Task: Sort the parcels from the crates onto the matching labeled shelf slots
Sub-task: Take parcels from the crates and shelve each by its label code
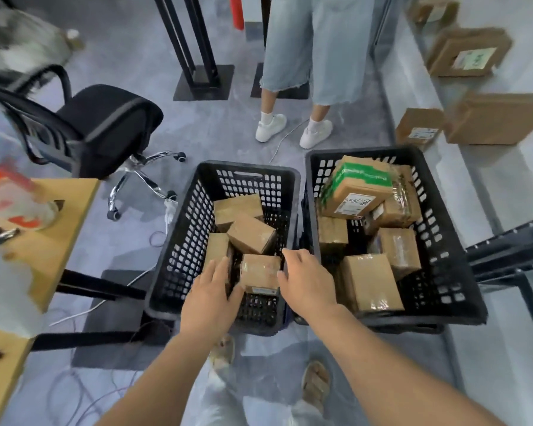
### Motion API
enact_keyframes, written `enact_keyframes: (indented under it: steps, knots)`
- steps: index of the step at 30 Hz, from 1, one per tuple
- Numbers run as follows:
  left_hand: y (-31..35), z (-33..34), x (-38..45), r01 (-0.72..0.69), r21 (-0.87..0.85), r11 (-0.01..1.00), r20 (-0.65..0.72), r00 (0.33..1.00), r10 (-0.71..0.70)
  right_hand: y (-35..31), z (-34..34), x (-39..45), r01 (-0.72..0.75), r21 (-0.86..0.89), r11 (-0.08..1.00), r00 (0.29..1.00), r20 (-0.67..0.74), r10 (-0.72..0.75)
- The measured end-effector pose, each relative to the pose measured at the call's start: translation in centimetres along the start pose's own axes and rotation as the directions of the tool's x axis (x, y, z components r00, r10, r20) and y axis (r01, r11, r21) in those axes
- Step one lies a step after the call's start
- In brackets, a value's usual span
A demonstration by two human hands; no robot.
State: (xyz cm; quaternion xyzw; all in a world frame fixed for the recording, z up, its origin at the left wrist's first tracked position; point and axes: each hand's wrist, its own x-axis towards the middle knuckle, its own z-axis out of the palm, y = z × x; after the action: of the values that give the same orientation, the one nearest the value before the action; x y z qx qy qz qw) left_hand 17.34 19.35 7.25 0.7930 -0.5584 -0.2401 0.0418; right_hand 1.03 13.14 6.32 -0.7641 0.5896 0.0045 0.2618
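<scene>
Inside the left crate (pixel 182 241), at its near end, a small taped parcel (pixel 260 273) lies between both hands. Left hand (pixel 211 298) rests just left of the parcel, fingers (pixel 220 265) straight and relaxed, gripping nothing; its thumb appears to touch the parcel's near left corner. Right hand (pixel 305 284) sits just right of the parcel, fingers loosely spread and touching or nearly touching its right edge, no grip closed. Judged step: closing on the parcel for a two-handed lift. Advice: press evenly on opposite sides and raise straight up, clear of the three parcels beyond. The parcel lies flat; its long axis runs roughly toward and away from the wearer, its label strip on the near face. Beyond the right crate (pixel 462 272), sorted parcels stand on the shelf (pixel 505 167).
</scene>
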Motion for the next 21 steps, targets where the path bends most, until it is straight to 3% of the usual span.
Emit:
enact_keyframes:
  steps: [13,21]
  knots:
    - [-6.9,3.0,20.6,-0.037,-0.073,0.997,0.298,0.953,0.057,-2.1,8.9,13.9,-0.363,0.181,0.914,0.930,0.128,0.344]
    - [-9.4,9.2,30.6,-0.070,-0.127,0.989,0.400,0.909,0.116,0.4,15.0,21.8,-0.600,0.394,0.696,0.797,0.217,0.564]
